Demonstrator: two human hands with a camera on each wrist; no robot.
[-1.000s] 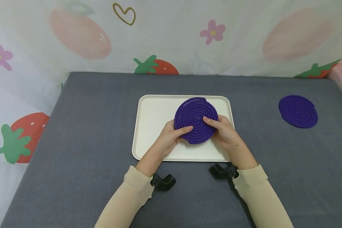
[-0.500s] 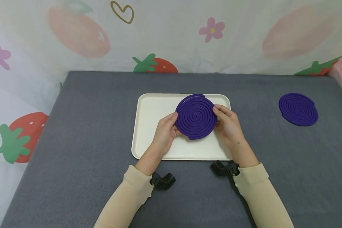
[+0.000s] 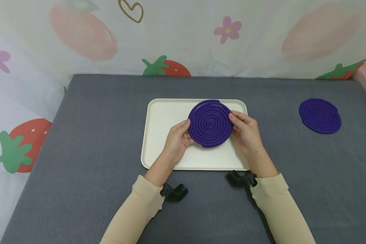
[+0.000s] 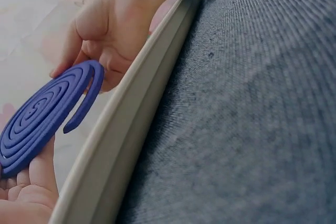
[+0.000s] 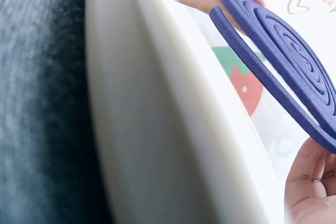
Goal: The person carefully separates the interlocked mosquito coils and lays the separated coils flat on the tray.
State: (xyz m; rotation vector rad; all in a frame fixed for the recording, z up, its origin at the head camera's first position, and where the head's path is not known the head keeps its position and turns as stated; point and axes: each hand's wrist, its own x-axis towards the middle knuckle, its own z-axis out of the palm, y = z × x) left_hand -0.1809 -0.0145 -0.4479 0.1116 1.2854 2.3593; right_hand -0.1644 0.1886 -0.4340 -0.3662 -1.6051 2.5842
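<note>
Both hands hold a round purple spiral coaster [image 3: 210, 124] above a cream tray [image 3: 163, 156] in the head view. My left hand [image 3: 176, 140] pinches its left edge, thumb on top and fingers underneath. On the opposite edge, the right hand [image 3: 247, 134] pinches it between thumb and fingers. From the left wrist, the coaster [image 4: 34, 111] appears tilted, with one outer strand end [image 4: 79, 114] hanging apart from the coil. The right wrist view also has this coaster [image 5: 294, 51] raised off the tray, a gap showing along its outer strand.
A second purple spiral coaster [image 3: 320, 116] lies flat on the grey cloth-covered table [image 3: 103, 128], to the right of the tray. Behind the table hangs a pale curtain [image 3: 186, 30] with printed fruit and flowers. Black camera mounts [image 3: 174, 192] sit at both wrists.
Both thumbs have moved from the middle of the coaster out to its left and right edges. The coaster has shifted slightly away from the body. The second coaster stays put.
</note>
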